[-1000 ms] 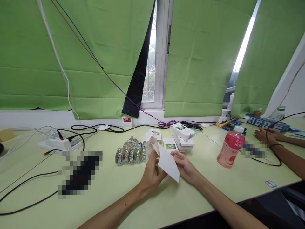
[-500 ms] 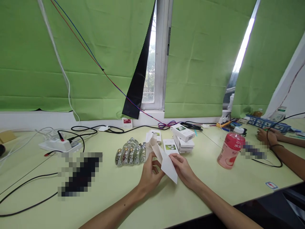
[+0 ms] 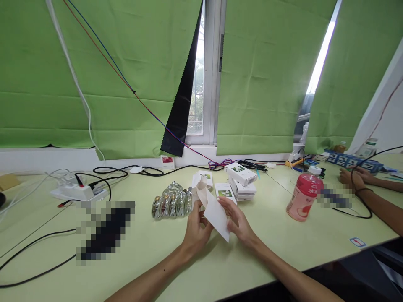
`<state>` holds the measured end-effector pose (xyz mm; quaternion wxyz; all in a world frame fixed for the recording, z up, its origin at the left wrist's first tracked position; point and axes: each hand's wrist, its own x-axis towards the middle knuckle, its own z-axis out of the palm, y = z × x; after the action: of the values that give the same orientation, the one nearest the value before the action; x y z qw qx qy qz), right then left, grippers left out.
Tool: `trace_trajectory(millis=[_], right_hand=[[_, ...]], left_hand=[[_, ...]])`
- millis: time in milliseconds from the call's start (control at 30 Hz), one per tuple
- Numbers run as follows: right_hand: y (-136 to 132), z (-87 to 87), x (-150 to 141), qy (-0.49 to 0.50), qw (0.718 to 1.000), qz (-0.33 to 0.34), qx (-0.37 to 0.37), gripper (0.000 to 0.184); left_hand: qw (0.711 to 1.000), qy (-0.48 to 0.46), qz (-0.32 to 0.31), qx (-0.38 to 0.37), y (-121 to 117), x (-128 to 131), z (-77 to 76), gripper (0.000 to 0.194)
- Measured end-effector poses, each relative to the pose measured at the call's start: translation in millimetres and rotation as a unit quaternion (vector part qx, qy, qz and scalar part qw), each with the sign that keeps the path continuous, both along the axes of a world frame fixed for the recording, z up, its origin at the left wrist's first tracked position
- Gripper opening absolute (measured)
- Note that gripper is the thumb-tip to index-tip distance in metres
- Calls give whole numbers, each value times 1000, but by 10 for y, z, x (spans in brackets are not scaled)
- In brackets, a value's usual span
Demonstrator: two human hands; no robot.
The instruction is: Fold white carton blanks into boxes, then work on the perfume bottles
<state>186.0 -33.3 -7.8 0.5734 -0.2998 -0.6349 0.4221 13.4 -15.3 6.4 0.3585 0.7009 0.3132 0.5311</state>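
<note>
A white folding carton (image 3: 217, 216) with its flaps standing up is held above the table between both hands. My left hand (image 3: 197, 226) grips its left side, with the fingers partly hidden behind the card. My right hand (image 3: 238, 222) pinches the right edge of the same carton. Just left of it lies a row of several round metallic items in clear plastic wrap (image 3: 171, 201); their exact kind is unclear. Behind the hands, a flat white box with a green picture (image 3: 225, 192) lies beside a stack of similar small boxes (image 3: 242, 184).
A pink drink bottle (image 3: 304, 195) stands at the right. Farther right, another person's hands (image 3: 355, 178) are near blue packages (image 3: 355, 161). A power strip (image 3: 80, 191) and cables (image 3: 154, 172) lie at the left and back. A dark pixelated object (image 3: 107, 230) lies at left.
The carton has turned slightly so its white panel faces me more. My right hand has shifted along its right edge, with the fingers now over the upper edge.
</note>
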Motion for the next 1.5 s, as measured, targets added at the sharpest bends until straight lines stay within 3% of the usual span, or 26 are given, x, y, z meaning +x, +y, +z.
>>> trace_trajectory(millis=[133, 267, 500, 833, 1167, 1500], right_hand=[[-68, -32, -29, -57, 998, 15, 26, 94], [-115, -49, -43, -85, 996, -6, 14, 98], [-111, -68, -69, -53, 998, -34, 14, 80], [-128, -55, -97, 1, 1000, -23, -19, 63], [-114, -85, -98, 13, 999, -31, -18, 55], [-94, -102, -98, -16, 999, -34, -4, 61]], left_hand=[[1000, -1, -2, 8, -8, -3, 7, 42], [1000, 7, -4, 17, -15, -9, 17, 39], [999, 19, -20, 32, 1, -19, -10, 36], [999, 18, -49, 14, 45, -39, -118, 40], [998, 18, -57, 9, 68, -56, -155, 42], [998, 16, -53, 4, 72, -51, -147, 39]])
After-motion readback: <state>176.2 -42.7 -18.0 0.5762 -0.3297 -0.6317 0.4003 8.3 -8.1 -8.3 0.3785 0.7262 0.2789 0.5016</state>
